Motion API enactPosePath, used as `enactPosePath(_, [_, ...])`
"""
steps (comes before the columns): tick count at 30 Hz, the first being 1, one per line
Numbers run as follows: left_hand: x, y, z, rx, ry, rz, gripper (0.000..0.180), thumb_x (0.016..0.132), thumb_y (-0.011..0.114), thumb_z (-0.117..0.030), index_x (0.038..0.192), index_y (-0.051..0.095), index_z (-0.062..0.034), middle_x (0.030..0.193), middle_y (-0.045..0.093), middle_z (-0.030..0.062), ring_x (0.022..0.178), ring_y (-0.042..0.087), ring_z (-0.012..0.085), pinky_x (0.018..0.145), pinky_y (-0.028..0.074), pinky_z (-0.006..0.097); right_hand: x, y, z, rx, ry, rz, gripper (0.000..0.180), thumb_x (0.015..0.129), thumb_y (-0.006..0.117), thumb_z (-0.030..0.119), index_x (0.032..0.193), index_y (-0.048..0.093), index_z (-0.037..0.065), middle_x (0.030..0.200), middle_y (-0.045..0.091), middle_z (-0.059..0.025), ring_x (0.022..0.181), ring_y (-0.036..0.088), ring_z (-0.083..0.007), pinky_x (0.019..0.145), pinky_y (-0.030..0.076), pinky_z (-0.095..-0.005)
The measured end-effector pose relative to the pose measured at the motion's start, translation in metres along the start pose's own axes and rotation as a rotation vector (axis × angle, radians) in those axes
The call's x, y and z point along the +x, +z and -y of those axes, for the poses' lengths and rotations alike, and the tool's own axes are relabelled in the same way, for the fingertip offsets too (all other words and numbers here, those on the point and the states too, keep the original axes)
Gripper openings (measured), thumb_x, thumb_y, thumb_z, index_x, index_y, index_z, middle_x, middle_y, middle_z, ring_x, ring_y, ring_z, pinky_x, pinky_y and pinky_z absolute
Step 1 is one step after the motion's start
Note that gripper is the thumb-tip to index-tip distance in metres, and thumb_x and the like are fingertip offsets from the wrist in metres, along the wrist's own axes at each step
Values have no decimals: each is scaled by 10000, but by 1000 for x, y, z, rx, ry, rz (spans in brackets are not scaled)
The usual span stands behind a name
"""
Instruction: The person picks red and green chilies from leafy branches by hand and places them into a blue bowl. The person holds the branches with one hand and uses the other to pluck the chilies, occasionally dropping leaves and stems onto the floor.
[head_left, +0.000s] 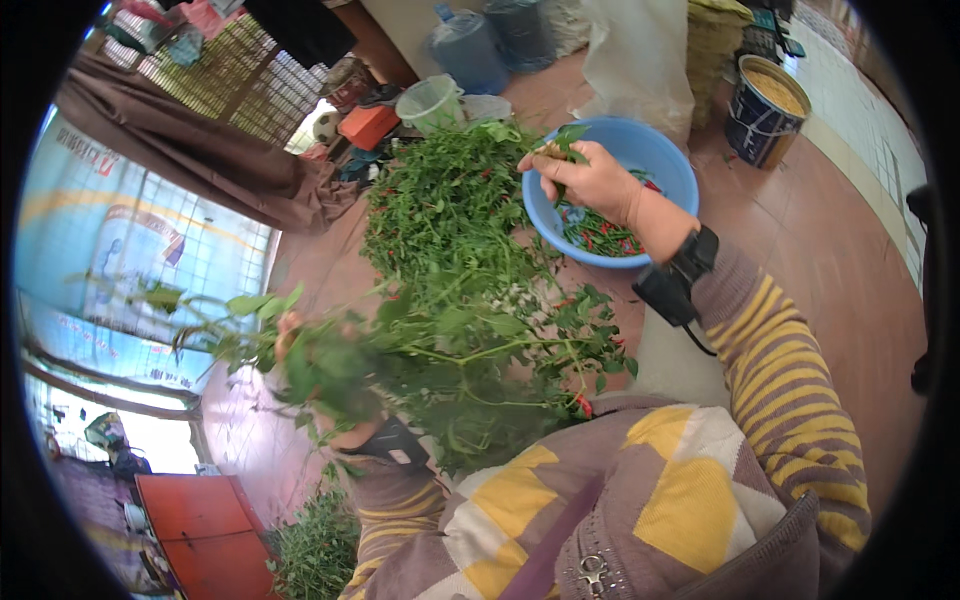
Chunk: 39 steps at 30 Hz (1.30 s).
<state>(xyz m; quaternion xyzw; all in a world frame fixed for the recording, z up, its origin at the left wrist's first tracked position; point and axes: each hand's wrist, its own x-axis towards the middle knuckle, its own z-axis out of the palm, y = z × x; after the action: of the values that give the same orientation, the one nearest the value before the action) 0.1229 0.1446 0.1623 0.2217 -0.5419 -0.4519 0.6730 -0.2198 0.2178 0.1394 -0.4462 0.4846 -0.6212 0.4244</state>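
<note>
Chili plant (470, 357), leafy and dotted with red peppers, stretches across in front of my lap, right of my left hand (325, 380). That hand is closed around its stems, though blurred leaves hide most of my fingers. My right hand (592, 178) pinches a green sprig (570, 140) between thumb and fingers, over the near-left part of the blue basin (675, 165). Inside that lie red and green peppers (600, 236). Left of the basin, 1 big heap of cut greenery (440, 200) covers the tiled floor (790, 270).
</note>
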Motion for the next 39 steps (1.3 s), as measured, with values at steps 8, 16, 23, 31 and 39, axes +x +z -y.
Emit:
enactPosePath(8, [-3,46,-18,-424,-666,283,529,885,500,-359,1286,411,-26,1134,552,116,933,583,205,766,500,301,0,125,55,-369,-331,216,173,814,596,182,869,661,31,675,616,-40,608,576,-149,565,449,-306])
enactPosePath(16, [-8,44,-17,-517,-606,143,259,929,439,-339,855,515,-103,813,560,32,776,560,158,686,460,314,-19,161,61,-902,-731,220,101,747,582,180,785,596,88,702,599,-99,659,604,-278,578,480,-374])
enactPosePath(23, [15,3,-16,-1012,-660,507,338,922,451,-396,804,538,-92,800,502,10,824,450,168,808,368,346,-3,116,37,78,-327,435,207,845,595,217,839,652,18,712,631,-33,625,565,-84,577,464,-244])
enactPosePath(31, [39,-20,-26,-1013,-533,852,270,860,557,-343,775,588,-89,573,534,47,447,450,149,409,385,269,54,-66,-29,-1035,-266,-615,349,750,559,371,803,628,33,782,629,-189,771,610,-335,735,472,-402])
enactPosePath(39, [41,-14,-21,-1008,-332,932,328,908,450,-397,741,536,-128,675,497,43,528,416,160,494,391,289,45,-125,-42,-1288,45,-408,512,774,616,366,1136,546,11,1059,595,-180,986,568,-337,866,444,-388])
